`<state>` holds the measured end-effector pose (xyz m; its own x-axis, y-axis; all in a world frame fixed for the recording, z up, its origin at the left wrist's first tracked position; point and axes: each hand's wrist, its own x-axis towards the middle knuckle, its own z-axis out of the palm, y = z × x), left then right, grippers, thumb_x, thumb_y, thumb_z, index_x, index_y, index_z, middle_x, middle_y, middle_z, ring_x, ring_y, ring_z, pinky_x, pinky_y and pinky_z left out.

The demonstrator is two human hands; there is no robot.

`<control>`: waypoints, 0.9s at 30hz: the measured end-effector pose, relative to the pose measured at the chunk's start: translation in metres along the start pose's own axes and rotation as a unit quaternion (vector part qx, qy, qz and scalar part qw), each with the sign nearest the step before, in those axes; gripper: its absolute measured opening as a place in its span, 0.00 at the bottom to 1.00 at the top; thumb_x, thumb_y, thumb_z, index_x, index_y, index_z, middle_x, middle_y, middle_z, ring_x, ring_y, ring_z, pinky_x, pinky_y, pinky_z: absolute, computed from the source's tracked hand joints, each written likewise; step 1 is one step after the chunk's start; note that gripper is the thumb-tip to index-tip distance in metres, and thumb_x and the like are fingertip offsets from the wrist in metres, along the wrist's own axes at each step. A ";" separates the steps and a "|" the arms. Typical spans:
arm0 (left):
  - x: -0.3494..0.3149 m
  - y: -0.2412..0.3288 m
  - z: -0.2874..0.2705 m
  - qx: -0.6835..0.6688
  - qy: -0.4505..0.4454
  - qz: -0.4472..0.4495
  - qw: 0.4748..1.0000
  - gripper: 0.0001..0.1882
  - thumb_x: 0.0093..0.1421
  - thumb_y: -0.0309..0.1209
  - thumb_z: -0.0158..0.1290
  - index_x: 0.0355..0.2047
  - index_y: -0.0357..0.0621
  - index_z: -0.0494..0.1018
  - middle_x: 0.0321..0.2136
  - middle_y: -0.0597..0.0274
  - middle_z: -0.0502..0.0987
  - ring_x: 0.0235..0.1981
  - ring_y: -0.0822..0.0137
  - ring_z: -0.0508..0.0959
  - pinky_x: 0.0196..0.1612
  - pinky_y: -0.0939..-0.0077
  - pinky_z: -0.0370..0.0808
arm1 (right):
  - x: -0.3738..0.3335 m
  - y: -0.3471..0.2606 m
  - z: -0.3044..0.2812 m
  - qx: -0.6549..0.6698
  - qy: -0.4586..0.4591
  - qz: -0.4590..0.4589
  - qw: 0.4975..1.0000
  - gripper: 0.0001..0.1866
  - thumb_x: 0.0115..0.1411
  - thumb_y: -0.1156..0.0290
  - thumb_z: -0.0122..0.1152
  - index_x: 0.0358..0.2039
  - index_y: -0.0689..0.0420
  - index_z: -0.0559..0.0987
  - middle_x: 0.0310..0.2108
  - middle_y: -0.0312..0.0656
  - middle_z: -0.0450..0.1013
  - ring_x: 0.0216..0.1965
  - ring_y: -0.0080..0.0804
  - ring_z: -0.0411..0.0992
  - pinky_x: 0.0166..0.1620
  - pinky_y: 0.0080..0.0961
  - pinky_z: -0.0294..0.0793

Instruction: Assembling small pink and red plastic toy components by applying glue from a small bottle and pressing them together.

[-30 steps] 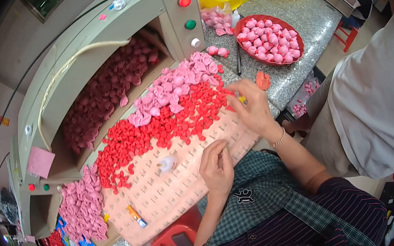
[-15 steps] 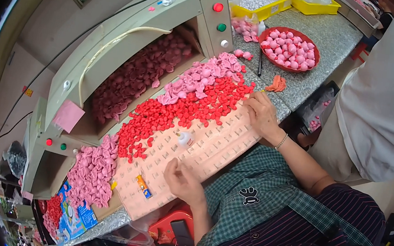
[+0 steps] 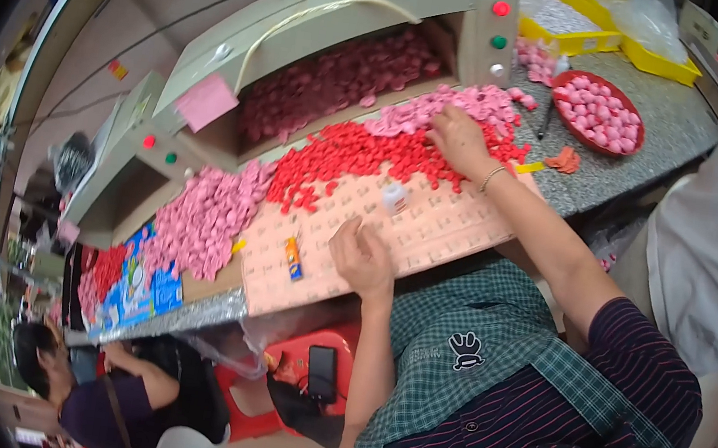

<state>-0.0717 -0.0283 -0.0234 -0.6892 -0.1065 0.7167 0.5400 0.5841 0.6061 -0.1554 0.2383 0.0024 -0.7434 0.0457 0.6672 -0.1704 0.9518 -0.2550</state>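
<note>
My right hand [image 3: 462,142] reaches over the red pieces, its bent fingertips at the edge of a pile of soft pink cup-like pieces [image 3: 410,115]. What lies between those fingers is hidden. Small red pieces [image 3: 341,151] spread in a band below the pink ones. Over the near part of a pale pink patterned mat [image 3: 440,226], my left hand [image 3: 363,259] has its fingers curled together, and I cannot make out anything in them. A small white bottle [image 3: 394,198] stands just beyond that hand. To its left lies an orange and blue tube [image 3: 294,258].
A grey heater-like machine [image 3: 313,23] with pink pieces inside stands behind. More pink pieces [image 3: 211,214] lie left. A red bowl [image 3: 609,151] of pink balls and yellow trays [image 3: 582,41] are at the right. A person [image 3: 119,396] sits at lower left; another [image 3: 711,234] is at right.
My right hand has moved from the mat's right edge out over the red pieces to the pink pile. My left hand stays over the mat. The whole view has shifted and turned.
</note>
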 end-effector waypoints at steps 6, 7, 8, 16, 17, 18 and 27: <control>0.000 0.000 -0.004 0.011 0.013 -0.013 1.000 0.07 0.58 0.21 0.55 0.38 0.35 0.77 0.34 0.51 0.78 0.35 0.55 0.77 0.38 0.65 0.75 | -0.007 -0.007 -0.006 0.056 -0.082 -0.005 0.995 0.05 0.51 0.74 0.63 0.30 0.60 0.78 0.36 0.46 0.71 0.44 0.46 0.73 0.45 0.41 0.75; 0.001 0.000 -0.005 0.013 0.014 -0.005 1.000 0.07 0.58 0.21 0.55 0.38 0.36 0.77 0.33 0.52 0.78 0.34 0.55 0.77 0.38 0.65 0.75 | -0.009 -0.013 -0.008 0.062 -0.066 0.020 0.996 0.05 0.51 0.74 0.63 0.30 0.60 0.78 0.36 0.46 0.71 0.43 0.46 0.73 0.44 0.41 0.75; 0.001 0.000 -0.008 0.017 0.013 -0.007 1.000 0.07 0.58 0.21 0.55 0.38 0.36 0.77 0.33 0.52 0.78 0.34 0.55 0.77 0.38 0.65 0.75 | -0.009 -0.017 -0.009 0.067 -0.050 0.045 0.995 0.06 0.51 0.74 0.63 0.29 0.60 0.77 0.36 0.46 0.71 0.43 0.46 0.73 0.44 0.41 0.75; 0.002 0.009 -0.002 -0.006 -0.015 -0.025 1.000 0.08 0.56 0.19 0.55 0.37 0.36 0.76 0.34 0.50 0.79 0.37 0.50 0.77 0.43 0.58 0.74 | -0.017 -0.015 -0.024 0.122 0.054 0.015 0.991 0.03 0.57 0.79 0.61 0.32 0.64 0.76 0.36 0.47 0.73 0.39 0.46 0.75 0.42 0.34 0.75; 0.001 0.006 -0.005 0.003 -0.020 -0.032 0.999 0.08 0.56 0.19 0.55 0.37 0.36 0.76 0.34 0.51 0.79 0.37 0.50 0.77 0.43 0.59 0.74 | -0.019 -0.023 -0.031 0.113 0.051 0.023 0.992 0.03 0.57 0.79 0.61 0.32 0.64 0.76 0.36 0.47 0.73 0.39 0.46 0.75 0.42 0.34 0.75; 0.001 0.004 -0.007 0.010 -0.023 -0.039 0.999 0.08 0.55 0.19 0.55 0.37 0.36 0.77 0.34 0.51 0.79 0.37 0.50 0.77 0.43 0.59 0.74 | -0.021 -0.029 -0.038 0.221 0.063 0.099 0.968 0.03 0.58 0.79 0.60 0.33 0.64 0.76 0.35 0.47 0.73 0.39 0.46 0.75 0.42 0.34 0.76; 0.009 0.012 -0.001 0.016 -0.126 -0.089 0.988 0.11 0.56 0.19 0.55 0.41 0.36 0.77 0.38 0.51 0.79 0.39 0.53 0.76 0.41 0.62 0.73 | -0.035 -0.010 -0.041 0.150 -0.050 -0.001 0.987 0.07 0.55 0.79 0.62 0.35 0.59 0.78 0.38 0.43 0.76 0.41 0.40 0.76 0.40 0.32 0.73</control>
<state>-0.0706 -0.0231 -0.0095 -0.8723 -0.0093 0.4889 0.3863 0.6000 0.7006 -0.1013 0.2393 0.0105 -0.8008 -0.0015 0.5989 -0.3449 0.8187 -0.4591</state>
